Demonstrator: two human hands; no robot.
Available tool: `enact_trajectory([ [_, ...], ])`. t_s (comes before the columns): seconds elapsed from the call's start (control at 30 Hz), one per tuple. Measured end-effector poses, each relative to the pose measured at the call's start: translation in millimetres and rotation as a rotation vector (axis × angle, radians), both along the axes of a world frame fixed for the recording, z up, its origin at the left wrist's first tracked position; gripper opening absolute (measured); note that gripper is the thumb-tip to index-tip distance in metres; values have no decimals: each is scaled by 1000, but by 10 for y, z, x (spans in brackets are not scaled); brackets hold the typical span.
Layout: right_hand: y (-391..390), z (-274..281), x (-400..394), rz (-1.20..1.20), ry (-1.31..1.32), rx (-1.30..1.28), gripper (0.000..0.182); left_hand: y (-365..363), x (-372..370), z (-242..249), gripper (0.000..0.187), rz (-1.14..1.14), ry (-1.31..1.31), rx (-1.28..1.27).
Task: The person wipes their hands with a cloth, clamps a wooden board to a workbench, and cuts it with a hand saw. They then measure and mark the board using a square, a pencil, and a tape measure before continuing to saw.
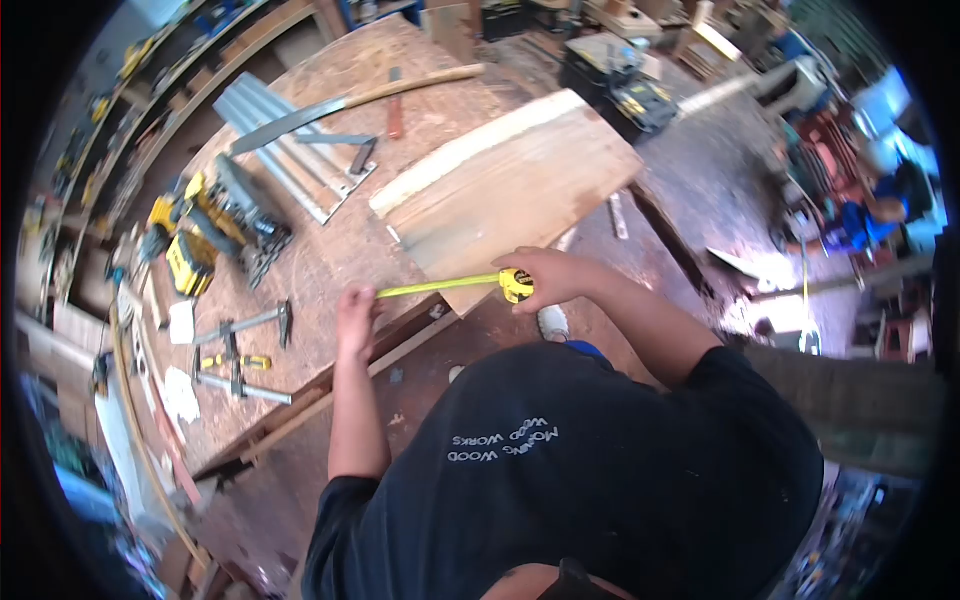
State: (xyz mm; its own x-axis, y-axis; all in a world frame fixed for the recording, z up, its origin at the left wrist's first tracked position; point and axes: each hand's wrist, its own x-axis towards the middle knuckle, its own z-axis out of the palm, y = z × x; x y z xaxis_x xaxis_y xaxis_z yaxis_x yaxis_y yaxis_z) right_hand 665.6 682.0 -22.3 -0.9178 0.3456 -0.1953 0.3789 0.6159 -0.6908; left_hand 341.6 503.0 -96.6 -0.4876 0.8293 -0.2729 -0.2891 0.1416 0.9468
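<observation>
A yellow tape measure (516,286) is in my right hand (541,277), whose fingers wrap round its case. Its yellow blade (440,286) runs out to my left hand (357,318), where the fingers are closed on the blade's end. The blade passes over the near corner of a wide wooden board (510,185). That board lies on the workbench (340,270) at a slant, with a pale strip along its far edge. Both hands are near the bench's front edge.
Left on the bench are a yellow power tool (190,262), clamps (235,382) and a ribbed metal sheet (290,150). Behind the board lie a long-handled blade (290,122) and a red-handled tool (395,115). A black toolbox (620,95) stands beyond. Another person (880,210) is at far right.
</observation>
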Motion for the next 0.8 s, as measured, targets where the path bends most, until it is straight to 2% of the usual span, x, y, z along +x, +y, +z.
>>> enact_trajectory([
  [0.03,65,11,-25,57,16,-6,81,90,148,-10,16,-71,41,20],
  [0.1,200,34,-58,25,88,0,85,260,467,35,24,-163,32,83],
  [0.17,344,2,-82,91,177,0,88,398,759,166,40,-225,-53,73],
  [0.2,396,2,-115,76,195,8,89,456,940,302,40,-181,-38,66],
  [0.27,503,-63,-248,78,284,34,92,575,1313,564,49,-183,-282,82],
  [0.3,500,-49,-356,115,292,20,92,587,1469,553,49,-143,-274,78],
  [0.37,465,30,-634,193,308,93,87,589,1676,536,60,14,-385,140],
  [0.4,463,-3,-801,211,316,81,87,589,1667,475,63,187,-322,73],
  [0.47,552,-144,-1233,453,371,-219,78,355,1516,401,61,296,-259,18],
  [0.57,875,-209,-1969,234,290,-69,55,-95,1270,283,57,534,-61,-150],
  [0.6,1048,-334,-2260,125,267,-54,48,-232,1183,244,57,524,-55,-151],
  [0.63,1228,-566,-2565,56,326,68,36,-365,1078,208,54,571,10,-200],
  [0.67,1310,-442,-2691,-58,217,84,34,-490,968,168,52,614,78,-250],
  [0.7,1448,-693,-2981,-150,248,79,33,-592,850,111,52,597,93,-250],
  [0.77,1639,-653,-3246,-172,44,45,35,-743,550,24,51,625,51,-294],
  [0.8,1647,-646,-3342,-204,49,40,35,-771,412,2,51,611,62,-292],
])
